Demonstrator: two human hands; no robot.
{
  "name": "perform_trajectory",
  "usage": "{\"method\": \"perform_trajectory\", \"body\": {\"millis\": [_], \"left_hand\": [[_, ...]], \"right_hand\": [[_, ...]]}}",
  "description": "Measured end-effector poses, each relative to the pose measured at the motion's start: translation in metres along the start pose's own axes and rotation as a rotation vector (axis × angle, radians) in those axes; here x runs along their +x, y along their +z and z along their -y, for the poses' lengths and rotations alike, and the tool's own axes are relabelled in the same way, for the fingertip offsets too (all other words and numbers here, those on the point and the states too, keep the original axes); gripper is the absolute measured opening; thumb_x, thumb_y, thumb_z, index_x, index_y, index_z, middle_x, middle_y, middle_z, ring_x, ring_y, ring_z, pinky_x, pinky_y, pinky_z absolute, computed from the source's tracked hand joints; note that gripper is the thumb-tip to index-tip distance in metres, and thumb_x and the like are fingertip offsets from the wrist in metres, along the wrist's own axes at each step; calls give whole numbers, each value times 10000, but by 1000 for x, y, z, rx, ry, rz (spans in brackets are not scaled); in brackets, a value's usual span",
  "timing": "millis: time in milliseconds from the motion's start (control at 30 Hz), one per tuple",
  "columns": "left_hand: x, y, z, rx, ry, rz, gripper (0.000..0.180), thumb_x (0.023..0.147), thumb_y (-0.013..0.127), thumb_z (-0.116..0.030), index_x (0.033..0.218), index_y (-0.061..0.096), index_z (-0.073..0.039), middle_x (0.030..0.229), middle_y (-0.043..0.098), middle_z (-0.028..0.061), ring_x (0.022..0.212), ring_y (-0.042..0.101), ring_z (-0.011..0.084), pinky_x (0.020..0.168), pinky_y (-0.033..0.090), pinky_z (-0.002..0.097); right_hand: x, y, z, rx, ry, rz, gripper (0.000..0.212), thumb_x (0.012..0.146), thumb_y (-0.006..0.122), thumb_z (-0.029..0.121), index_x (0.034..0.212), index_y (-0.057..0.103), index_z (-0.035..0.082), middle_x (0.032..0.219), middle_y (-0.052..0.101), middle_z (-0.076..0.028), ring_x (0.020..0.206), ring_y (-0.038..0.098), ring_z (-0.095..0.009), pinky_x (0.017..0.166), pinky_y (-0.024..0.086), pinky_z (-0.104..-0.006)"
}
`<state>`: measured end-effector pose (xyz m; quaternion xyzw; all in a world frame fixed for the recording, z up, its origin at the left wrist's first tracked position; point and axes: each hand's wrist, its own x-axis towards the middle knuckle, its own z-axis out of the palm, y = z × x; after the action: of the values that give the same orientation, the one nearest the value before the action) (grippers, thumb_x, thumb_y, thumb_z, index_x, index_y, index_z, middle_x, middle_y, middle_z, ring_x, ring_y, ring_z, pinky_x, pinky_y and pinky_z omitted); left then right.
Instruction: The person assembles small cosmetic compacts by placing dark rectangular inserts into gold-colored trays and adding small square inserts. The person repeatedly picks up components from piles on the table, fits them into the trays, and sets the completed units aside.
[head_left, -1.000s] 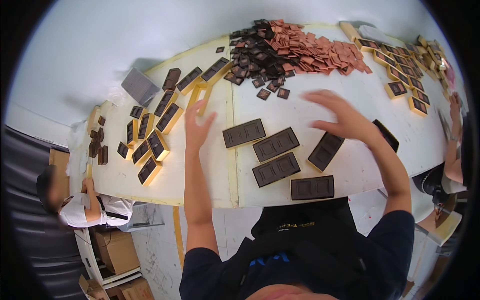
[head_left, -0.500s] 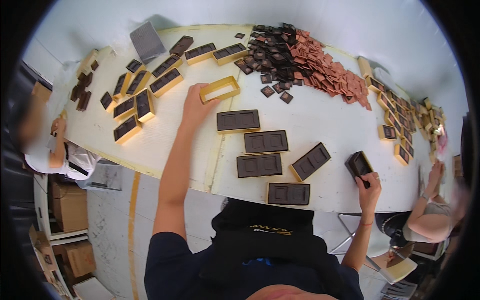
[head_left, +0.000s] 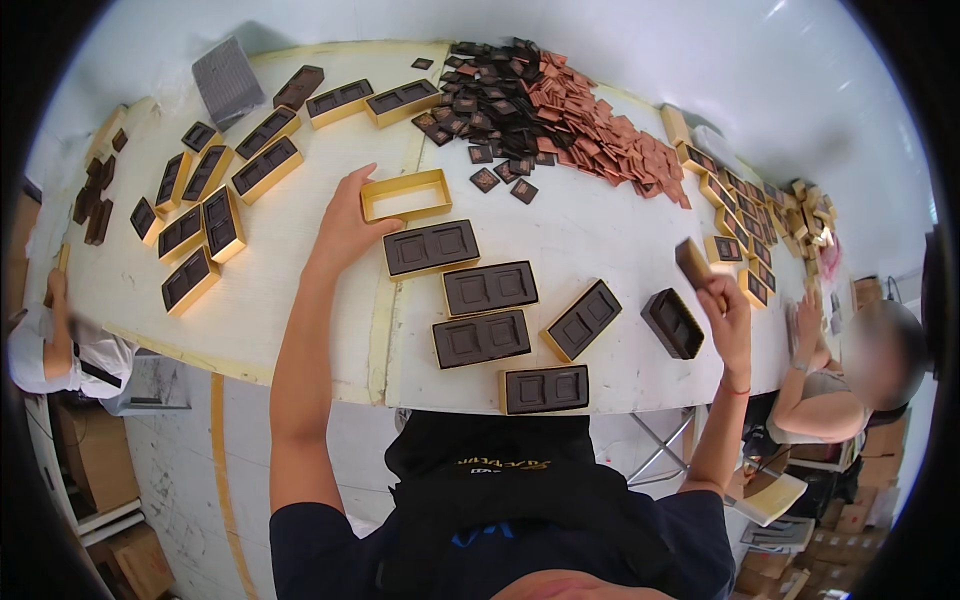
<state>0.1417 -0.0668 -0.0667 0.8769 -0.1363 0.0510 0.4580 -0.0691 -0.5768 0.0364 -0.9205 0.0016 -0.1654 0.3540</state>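
My left hand (head_left: 342,228) grips the short left end of a hollow gold box frame (head_left: 428,211), with white tabletop showing through it. In my right hand (head_left: 729,322) is a dark brown plastic tray (head_left: 690,261), raised and seen almost edge-on. Just left of that hand lies a dark stack of nested trays (head_left: 671,324). Between my hands sit several gold boxes fitted with dark two-compartment trays, among them a box right below the frame (head_left: 433,249), a tilted box (head_left: 583,320) and one by the near edge (head_left: 545,388).
More tray-filled boxes (head_left: 267,167) lie at left, near loose brown trays (head_left: 98,222). A heap of small black (head_left: 500,95) and copper-coloured squares (head_left: 600,125) covers the back. Smaller filled boxes (head_left: 727,250) line the right side. Other people sit at both ends of the table (head_left: 310,340).
My right hand has come up off the stack, holding a tray clear of it. My left hand still holds the gold frame. The whole view has swung to the right.
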Motion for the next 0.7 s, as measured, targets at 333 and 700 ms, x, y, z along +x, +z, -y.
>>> {"method": "perform_trajectory", "body": {"millis": [333,700], "left_hand": [[0,4,-5,6,96,14,822,705,869,-190,1417,473,-80,1313,542,136,1229,553,310,1024,473,397],[-4,6,-11,30,61,67,830,705,874,-165,1425,461,-146,1289,548,117,1214,567,308,1005,484,399]], "right_hand": [[173,212,149,619,31,560,157,965,630,183,920,644,33,811,581,34,789,496,-50,715,399,-210],[238,285,151,427,447,811,149,866,650,127,897,702,-9,858,694,-94,674,685,-195,597,592,-359]]}}
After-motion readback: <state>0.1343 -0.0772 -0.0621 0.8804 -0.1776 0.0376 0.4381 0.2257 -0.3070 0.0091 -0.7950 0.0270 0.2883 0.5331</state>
